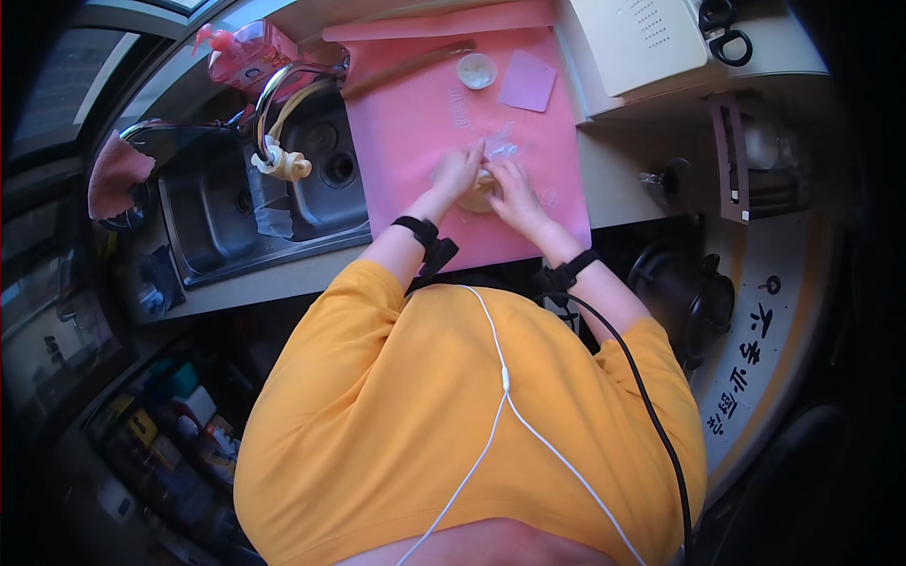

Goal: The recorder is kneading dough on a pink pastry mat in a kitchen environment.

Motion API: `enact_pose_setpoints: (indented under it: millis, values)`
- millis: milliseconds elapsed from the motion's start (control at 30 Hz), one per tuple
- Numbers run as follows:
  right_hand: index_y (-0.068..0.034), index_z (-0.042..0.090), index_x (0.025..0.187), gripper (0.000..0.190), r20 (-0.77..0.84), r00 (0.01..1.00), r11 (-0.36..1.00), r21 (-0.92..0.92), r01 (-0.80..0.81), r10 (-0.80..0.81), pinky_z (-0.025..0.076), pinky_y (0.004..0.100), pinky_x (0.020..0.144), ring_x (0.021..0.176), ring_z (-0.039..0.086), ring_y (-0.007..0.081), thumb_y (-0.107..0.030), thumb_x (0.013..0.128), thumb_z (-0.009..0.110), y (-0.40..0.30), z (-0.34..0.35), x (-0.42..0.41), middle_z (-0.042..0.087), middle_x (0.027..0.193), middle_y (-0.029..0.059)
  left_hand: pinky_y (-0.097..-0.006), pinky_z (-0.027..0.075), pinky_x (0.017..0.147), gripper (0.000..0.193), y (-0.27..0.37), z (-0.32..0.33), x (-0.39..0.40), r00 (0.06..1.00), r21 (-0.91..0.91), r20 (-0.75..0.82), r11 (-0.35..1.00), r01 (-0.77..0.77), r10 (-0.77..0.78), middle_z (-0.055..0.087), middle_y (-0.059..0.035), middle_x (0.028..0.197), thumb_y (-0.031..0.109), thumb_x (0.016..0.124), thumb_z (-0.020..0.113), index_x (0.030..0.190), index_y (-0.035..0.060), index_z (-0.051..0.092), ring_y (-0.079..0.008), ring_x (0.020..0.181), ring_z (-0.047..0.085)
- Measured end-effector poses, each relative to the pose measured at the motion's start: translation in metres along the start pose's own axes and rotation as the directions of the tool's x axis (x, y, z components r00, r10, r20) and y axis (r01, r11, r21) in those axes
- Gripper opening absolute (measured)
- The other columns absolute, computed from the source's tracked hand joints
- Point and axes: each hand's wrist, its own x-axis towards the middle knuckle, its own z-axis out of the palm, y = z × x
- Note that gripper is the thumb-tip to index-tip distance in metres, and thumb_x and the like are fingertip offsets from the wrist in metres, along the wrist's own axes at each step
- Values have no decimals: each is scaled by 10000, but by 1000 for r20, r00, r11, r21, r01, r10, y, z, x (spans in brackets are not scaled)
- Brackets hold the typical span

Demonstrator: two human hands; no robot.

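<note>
On a pink silicone mat [410, 156] lies a pale piece of dough [477, 200], partly hidden by the fingers. My left hand [459, 170] grips its left and upper side, fingertips together near the top. From the right, my right hand [515, 192] holds the same piece, its fingers bent over the edge. White flour [504, 150] is scattered on the mat just beyond the fingers. Farther back stand a small bowl of white powder [476, 71] and a pink plastic dough scraper [527, 81], lying flat. A wooden rolling pin [410, 68] rests slantwise at the mat's back left.
A double steel sink [212, 212] with a curved faucet [263, 106] adjoins the mat's left side. Behind it stands a pink pump bottle [251, 60]. At the back right are a white box [637, 42] and black-handled scissors [729, 46]. A dark pot [683, 297] sits at the right.
</note>
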Motion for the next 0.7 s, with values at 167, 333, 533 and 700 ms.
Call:
enact_pose_setpoints:
  millis: [167,333,533,700]
  values:
    - [-40,456,1081,410,-108,939,944,-9,-330,328,389,450,850,1004,447,386,-56,702,613,6,30,-37,493,1033,181,-421,432,699,300,32,19,-48,970,325,-61,923,-206,237,592,-92,690,285,874,448,736,64,597,-324,735,570]
    - [-44,470,1011,271,-111,875,864,-142,-483,471,409,468,806,1016,467,387,-84,758,559,13,33,-10,502,1058,197,-414,421,669,228,28,23,-20,794,430,-275,808,-402,542,589,-113,735,254,849,486,747,79,589,-312,718,557]
    - [-30,508,1016,258,96,952,941,-209,-267,292,417,436,814,1035,471,365,-2,760,485,31,9,24,523,1055,183,-429,436,713,318,27,13,11,970,-168,-195,979,113,-145,621,-134,766,327,868,454,762,78,621,-332,726,583]
    - [12,465,1050,365,-53,998,996,86,34,-29,389,457,873,1025,464,387,56,691,511,-4,12,-14,502,1055,200,-433,452,689,310,38,-2,-42,990,292,-115,955,-41,77,624,-136,744,319,870,451,771,80,622,-339,660,588]
